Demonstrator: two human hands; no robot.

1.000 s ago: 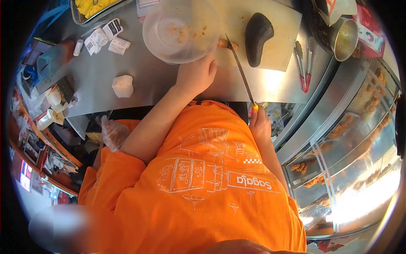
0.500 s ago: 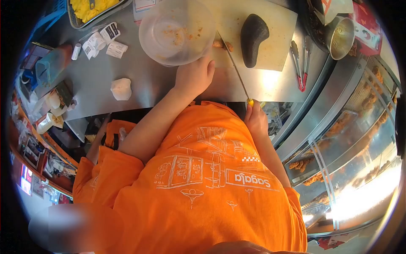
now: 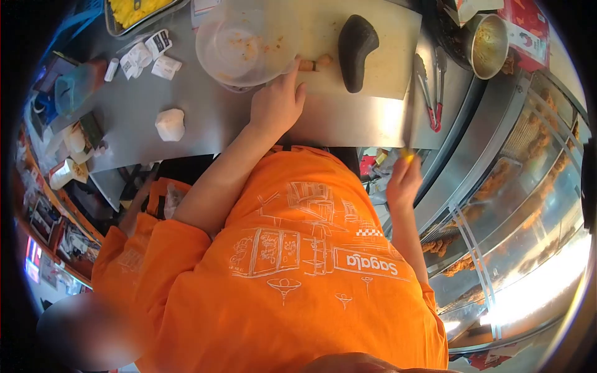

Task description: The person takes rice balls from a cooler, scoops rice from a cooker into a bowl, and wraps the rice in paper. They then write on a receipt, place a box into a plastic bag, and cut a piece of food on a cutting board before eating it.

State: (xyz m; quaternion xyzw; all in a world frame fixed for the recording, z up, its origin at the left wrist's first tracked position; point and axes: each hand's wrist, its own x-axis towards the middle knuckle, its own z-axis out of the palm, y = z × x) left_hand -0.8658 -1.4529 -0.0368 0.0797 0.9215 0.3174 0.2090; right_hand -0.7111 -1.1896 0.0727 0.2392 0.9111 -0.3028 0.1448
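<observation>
My left hand (image 3: 278, 102) reaches over the steel counter with its fingers stretched out and the thumb apart. Its fingertips touch the near end of a small brown, sausage-like piece of food (image 3: 322, 63) on the cutting board (image 3: 388, 59). A clear plastic bowl (image 3: 217, 59) with orange-brown crumbs stands beside these fingers and partly overlaps them. At the counter's front edge, my right hand (image 3: 405, 178) is closed around the yellow handle of a knife (image 3: 408, 127), whose blade is blurred and points away from me. A dark, curved, boot-shaped object (image 3: 356, 53) lies on the board.
Tongs with red ends (image 3: 430, 96) lie right of the board, near a metal bowl (image 3: 488, 46). A glass cabinet with fried food (image 3: 522, 168) borders the right side. On the left are a crumpled white lump (image 3: 170, 125), receipts (image 3: 146, 55) and a yellow-food tray (image 3: 127, 13). Another orange-shirted person (image 3: 121, 252) stands left.
My right hand has carried the knife right, away from the piece of food and off the board. My left hand stays by the food, its fingertips now more visible.
</observation>
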